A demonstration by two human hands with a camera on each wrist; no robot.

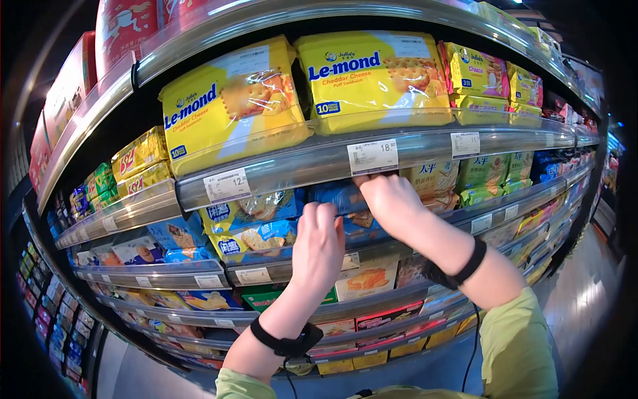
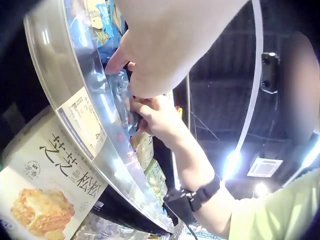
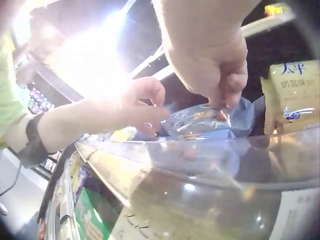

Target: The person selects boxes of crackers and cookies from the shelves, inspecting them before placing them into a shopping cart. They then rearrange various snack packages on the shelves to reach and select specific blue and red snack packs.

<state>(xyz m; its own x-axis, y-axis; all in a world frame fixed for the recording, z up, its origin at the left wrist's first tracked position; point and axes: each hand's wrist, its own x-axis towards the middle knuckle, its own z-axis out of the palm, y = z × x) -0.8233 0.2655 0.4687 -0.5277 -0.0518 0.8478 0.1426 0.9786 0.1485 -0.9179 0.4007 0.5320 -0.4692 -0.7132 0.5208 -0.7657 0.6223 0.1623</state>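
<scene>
A blue biscuit pack (image 1: pixel 335 194) lies on the middle shelf, partly hidden by both hands and the shelf above. My left hand (image 1: pixel 318 243) pinches its left end with thumb and fingers, which shows in the right wrist view. From above, my right hand (image 1: pixel 392 199) reaches under the upper shelf edge. Its curled fingers grip the top of the shiny pack (image 3: pixel 200 122) in the right wrist view. The left wrist view has both hands close together on the crinkled wrapper (image 2: pixel 120 87), behind the clear shelf lip (image 2: pixel 112 130).
Big yellow cracker packs (image 1: pixel 372 83) fill the shelf overhead, its edge (image 1: pixel 292 157) bearing price tags. Yellow and blue packs (image 1: pixel 256 236) stand left of the hands, cream-coloured packs (image 1: pixel 428 176) to the right. Boxes (image 1: pixel 365 282) line the shelf below.
</scene>
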